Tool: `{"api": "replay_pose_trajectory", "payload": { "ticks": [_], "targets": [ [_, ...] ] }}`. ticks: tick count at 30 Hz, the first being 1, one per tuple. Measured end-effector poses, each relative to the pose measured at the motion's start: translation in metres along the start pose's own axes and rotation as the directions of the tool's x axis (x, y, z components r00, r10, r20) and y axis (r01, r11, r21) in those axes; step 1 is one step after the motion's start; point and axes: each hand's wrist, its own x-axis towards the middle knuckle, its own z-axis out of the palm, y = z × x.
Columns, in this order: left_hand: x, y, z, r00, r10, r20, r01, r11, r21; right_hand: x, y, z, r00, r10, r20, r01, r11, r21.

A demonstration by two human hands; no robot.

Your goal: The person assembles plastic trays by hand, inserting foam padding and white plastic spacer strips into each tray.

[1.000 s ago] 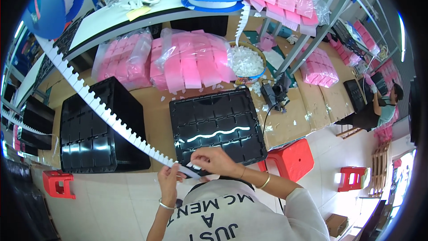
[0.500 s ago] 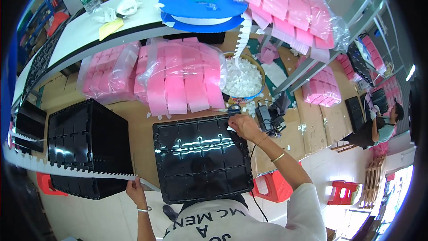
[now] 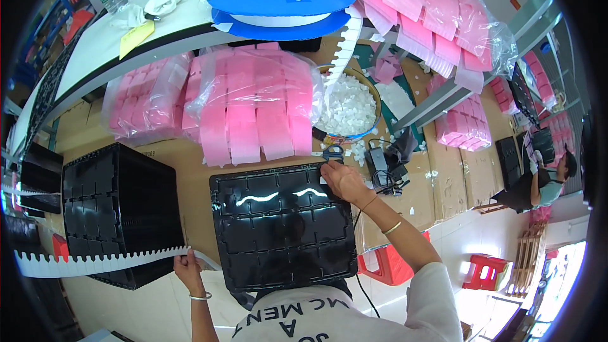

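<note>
My left hand [image 3: 188,268] pinches a long white strip [image 3: 101,265] with a toothed upper edge, which stretches away to the left past a stack of black trays [image 3: 120,209]. In front of me lies a black plastic tray [image 3: 285,234] with a grid of raised ribs. My right hand [image 3: 342,182] is closed at the tray's far right corner, its fingertips pressed down there; a small white piece [image 3: 323,180] shows beside them, partly hidden. Just beyond that hand are dark-handled scissors [image 3: 332,152].
Bagged pink foam blocks [image 3: 253,101] stand behind the tray. A round tub [image 3: 378,114] holds white scraps. Power adapters [image 3: 380,164] lie right. Above, a shelf [image 3: 95,57] carries a blue reel [image 3: 278,0] with a toothed strip hanging down. A person [image 3: 548,183] works far right.
The strip in my left hand now hangs lower at its far left end. My right hand stays at the tray corner, its fingers slightly shifted. The view has tilted slightly.
</note>
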Motion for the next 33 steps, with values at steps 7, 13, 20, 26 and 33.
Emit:
{"api": "replay_pose_trajectory", "payload": {
  "ticks": [7, 13, 20, 26, 33],
  "targets": [
    [-0.035, 0.001, -0.013, 0.981, -0.181, 0.072, 0.191, 0.967, -0.169, -0.004, -0.005, 0.0, 0.995, -0.094, 0.036, 0.095, 0.995, -0.035],
    [-0.064, 0.014, 0.007, 0.955, 0.01, 0.298, -0.027, 0.998, 0.051, 0.001, -0.002, -0.005, 0.991, -0.133, 0.022, 0.135, 0.988, -0.07],
    [-0.063, 0.029, 0.007, 0.98, 0.049, 0.191, -0.071, 0.991, 0.112, 0.0, 0.022, -0.039, 0.972, -0.045, -0.23, 0.082, 0.984, 0.155],
    [-0.012, 0.094, 0.059, 0.945, 0.234, 0.228, -0.201, 0.966, -0.16, 0.046, 0.077, -0.044, 0.936, 0.029, -0.35, 0.019, 0.991, 0.135],
    [0.096, 0.127, 0.138, 0.936, 0.309, 0.167, -0.259, 0.929, -0.266, 0.086, 0.135, -0.014, 0.816, 0.058, -0.575, -0.014, 0.997, 0.082]
  ]
}}
